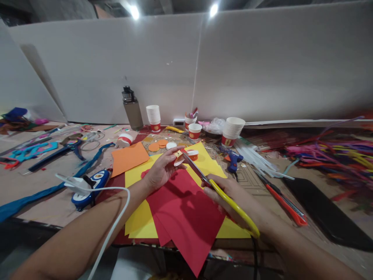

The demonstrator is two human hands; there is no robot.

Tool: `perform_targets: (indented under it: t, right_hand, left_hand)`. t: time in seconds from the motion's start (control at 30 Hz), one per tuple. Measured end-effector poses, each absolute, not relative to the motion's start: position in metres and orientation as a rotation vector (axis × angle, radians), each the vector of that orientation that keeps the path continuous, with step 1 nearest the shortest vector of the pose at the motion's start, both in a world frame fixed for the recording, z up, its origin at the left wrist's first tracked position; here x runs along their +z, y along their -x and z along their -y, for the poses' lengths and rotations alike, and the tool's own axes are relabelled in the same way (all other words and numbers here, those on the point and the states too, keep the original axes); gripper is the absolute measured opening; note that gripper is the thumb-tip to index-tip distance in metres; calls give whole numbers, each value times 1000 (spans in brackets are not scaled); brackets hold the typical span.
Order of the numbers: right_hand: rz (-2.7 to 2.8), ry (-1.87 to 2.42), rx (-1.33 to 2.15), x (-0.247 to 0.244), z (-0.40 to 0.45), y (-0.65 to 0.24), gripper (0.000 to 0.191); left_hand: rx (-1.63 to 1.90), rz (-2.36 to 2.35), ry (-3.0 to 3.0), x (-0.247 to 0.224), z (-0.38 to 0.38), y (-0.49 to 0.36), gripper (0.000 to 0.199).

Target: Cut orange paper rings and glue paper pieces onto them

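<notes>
My left hand pinches a cut piece of a red-and-white paper cup, above the coloured sheets. In my right hand is a pair of scissors with yellow handles, its blades pointing up and left against the cup piece. Whether the blades are parted is hard to see. A red paper sheet lies below both hands, over yellow paper. Just beyond the blades, another red-and-white cup piece shows partly. Left of my left hand rests an orange sheet, with orange paper discs behind it.
Stacked paper cups and another cup stack stand near the white partition, beside a bottle. A blue glue gun, a red-handled cutter and a black phone-like slab lie rightward. A white cable crosses my left forearm.
</notes>
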State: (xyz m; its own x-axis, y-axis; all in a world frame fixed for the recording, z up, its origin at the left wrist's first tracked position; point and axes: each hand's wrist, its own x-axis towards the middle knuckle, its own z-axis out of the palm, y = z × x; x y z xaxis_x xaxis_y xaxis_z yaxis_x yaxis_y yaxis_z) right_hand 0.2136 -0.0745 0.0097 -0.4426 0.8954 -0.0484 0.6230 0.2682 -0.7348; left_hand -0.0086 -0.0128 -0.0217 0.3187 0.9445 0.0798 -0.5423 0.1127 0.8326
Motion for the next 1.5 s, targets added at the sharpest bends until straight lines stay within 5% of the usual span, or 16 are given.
perform_targets:
  t: [0.43, 1.5]
  right_hand:
    - [1970, 1511, 1236, 6, 78, -209, 33]
    - [1990, 1539, 1196, 9, 81, -204, 29]
  left_hand:
    - [1179, -496, -929, -26, 12, 9, 38]
    - [1161, -526, -952, -25, 12, 9, 36]
